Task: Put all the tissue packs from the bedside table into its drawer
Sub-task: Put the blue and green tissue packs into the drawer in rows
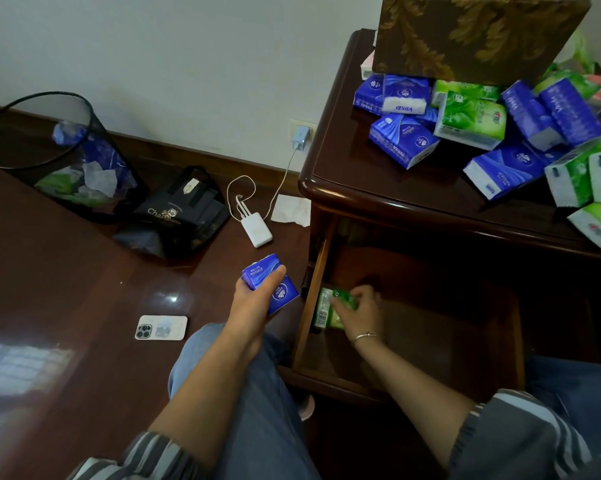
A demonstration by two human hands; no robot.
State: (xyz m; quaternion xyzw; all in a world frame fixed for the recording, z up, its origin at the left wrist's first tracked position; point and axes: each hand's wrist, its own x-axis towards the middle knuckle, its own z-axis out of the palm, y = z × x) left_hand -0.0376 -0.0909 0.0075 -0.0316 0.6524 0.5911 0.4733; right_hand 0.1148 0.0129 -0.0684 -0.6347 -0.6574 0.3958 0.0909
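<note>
Drawer (312, 289) is found pulled open at five o'clock of the view, under the bedside table (378, 181). A green tissue pack (325, 312) is held against its left wall, gripped by the curled fingers of the right hand (361, 311). A blue tissue pack (281, 294) is held outside the drawer, at its nine o'clock, by the left hand (254, 301), with the thumb laid across it; the other fingers are hidden beneath. A pile of blue and green packs (500, 133) is noted on the tabletop at two o'clock.
</note>
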